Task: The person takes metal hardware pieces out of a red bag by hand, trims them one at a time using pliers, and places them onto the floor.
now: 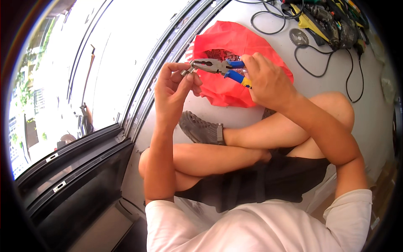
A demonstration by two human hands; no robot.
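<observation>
Between the thumb and fingers of my left hand [177,84] is a small silvery metal fitting [188,70]; its exact kind is too small to tell. My right hand [268,80] is wrapped round the blue handles of a pair of combination pliers [214,66]. The pliers' jaws point left, and their tip meets the fitting at my left fingertips. Whether the jaws grip it I cannot tell. Beneath both hands lies an open red bag [228,35] with many small metallic-looking pieces inside.
I sit cross-legged on a pale floor [331,80]. Black-framed sliding panels [84,168] and a metal track [161,46] run along the left. At the back right are power tools [331,25], a circular saw blade [298,37] and loose black cables [312,74].
</observation>
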